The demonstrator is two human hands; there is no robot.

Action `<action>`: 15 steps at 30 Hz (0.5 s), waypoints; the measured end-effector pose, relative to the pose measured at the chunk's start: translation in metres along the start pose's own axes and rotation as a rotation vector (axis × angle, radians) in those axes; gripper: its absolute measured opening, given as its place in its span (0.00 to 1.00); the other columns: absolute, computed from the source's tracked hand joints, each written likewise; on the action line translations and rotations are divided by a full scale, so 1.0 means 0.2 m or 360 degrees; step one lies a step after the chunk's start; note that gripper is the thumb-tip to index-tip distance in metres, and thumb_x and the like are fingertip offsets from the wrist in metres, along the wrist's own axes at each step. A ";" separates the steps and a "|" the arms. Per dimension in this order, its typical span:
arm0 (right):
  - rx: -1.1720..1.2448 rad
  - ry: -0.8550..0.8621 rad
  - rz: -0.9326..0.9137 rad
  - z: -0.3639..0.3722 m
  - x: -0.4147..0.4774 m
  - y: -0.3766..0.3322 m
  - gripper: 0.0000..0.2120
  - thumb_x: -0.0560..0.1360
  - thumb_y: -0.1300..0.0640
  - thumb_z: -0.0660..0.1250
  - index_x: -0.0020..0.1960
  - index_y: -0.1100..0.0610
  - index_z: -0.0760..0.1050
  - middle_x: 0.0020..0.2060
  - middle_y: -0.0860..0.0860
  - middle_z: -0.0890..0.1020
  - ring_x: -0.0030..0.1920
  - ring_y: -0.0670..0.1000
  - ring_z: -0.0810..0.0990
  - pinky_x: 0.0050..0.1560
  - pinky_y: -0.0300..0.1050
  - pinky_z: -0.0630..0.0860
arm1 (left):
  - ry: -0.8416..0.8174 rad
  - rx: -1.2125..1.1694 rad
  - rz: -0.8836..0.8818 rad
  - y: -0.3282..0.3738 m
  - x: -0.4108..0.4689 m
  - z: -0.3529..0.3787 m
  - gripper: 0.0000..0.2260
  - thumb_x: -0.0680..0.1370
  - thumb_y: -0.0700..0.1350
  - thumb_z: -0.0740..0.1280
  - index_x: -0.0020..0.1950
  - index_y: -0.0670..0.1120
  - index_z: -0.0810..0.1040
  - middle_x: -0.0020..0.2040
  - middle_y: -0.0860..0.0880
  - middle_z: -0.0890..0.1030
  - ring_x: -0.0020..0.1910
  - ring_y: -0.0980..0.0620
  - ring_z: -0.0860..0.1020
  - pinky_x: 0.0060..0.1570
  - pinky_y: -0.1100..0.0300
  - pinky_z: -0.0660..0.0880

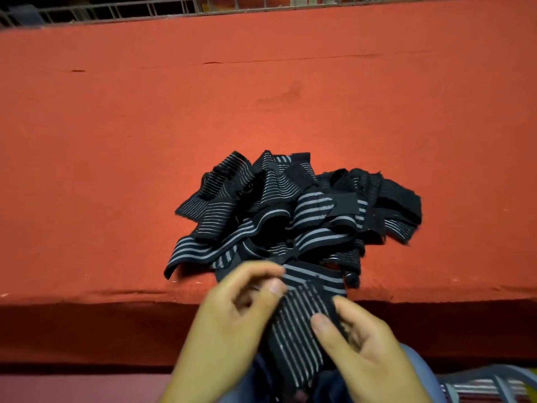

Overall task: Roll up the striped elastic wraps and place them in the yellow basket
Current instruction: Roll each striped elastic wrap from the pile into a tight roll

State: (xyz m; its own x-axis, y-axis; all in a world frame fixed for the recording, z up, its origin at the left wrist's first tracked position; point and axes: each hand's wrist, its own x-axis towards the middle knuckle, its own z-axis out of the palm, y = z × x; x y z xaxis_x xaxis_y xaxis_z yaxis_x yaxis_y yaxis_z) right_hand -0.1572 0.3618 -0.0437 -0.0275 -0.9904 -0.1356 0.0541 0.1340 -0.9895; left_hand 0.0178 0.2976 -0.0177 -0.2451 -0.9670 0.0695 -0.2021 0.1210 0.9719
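Observation:
A loose pile of black elastic wraps with grey stripes (pixel 293 207) lies on the red cloth surface (pixel 145 141), close to its near edge. One striped wrap (pixel 293 333) hangs over that edge between my hands. My left hand (pixel 232 321) pinches its upper left part with thumb and fingers. My right hand (pixel 360 350) grips its right side, thumb on top of the fabric. The yellow basket shows only as a yellow strip with a grey frame (pixel 494 385) at the bottom right corner, with rolled striped wraps inside.
A metal wire rack (pixel 116 10) runs along the far edge of the red surface. The front of the red surface drops into dark shadow below the edge. My lap in blue trousers (pixel 415 362) lies under the hands.

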 end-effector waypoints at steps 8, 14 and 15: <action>0.0174 0.0170 -0.0008 -0.01 0.00 0.00 0.13 0.72 0.54 0.68 0.52 0.43 0.86 0.49 0.54 0.89 0.52 0.50 0.87 0.51 0.36 0.78 | 0.0303 0.1065 0.0000 -0.33 0.47 -0.34 0.35 0.72 0.35 0.72 0.78 0.47 0.68 0.74 0.47 0.73 0.72 0.44 0.70 0.74 0.53 0.64; 0.0217 0.0205 -0.0032 -0.04 0.00 -0.03 0.14 0.72 0.56 0.67 0.53 0.44 0.86 0.48 0.55 0.89 0.50 0.49 0.87 0.48 0.34 0.79 | 0.0389 0.1165 -0.0110 -0.43 0.63 -0.38 0.23 0.81 0.39 0.62 0.75 0.52 0.74 0.66 0.43 0.81 0.64 0.40 0.78 0.62 0.50 0.73; 0.0231 0.0205 -0.0034 -0.04 -0.01 -0.03 0.14 0.72 0.56 0.67 0.52 0.45 0.86 0.48 0.55 0.89 0.49 0.48 0.87 0.47 0.34 0.79 | 0.0437 0.1091 -0.0087 -0.41 0.63 -0.38 0.17 0.84 0.41 0.61 0.71 0.51 0.77 0.62 0.43 0.83 0.61 0.41 0.80 0.55 0.53 0.72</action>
State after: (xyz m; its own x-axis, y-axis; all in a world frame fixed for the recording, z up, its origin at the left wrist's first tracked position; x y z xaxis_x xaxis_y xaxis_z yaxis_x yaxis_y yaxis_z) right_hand -0.1649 0.3625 -0.0379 -0.1569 -0.9791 -0.1293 0.1950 0.0976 -0.9759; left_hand 0.0752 0.1479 -0.0715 0.0100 -0.9861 0.1658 -0.7760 0.0969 0.6232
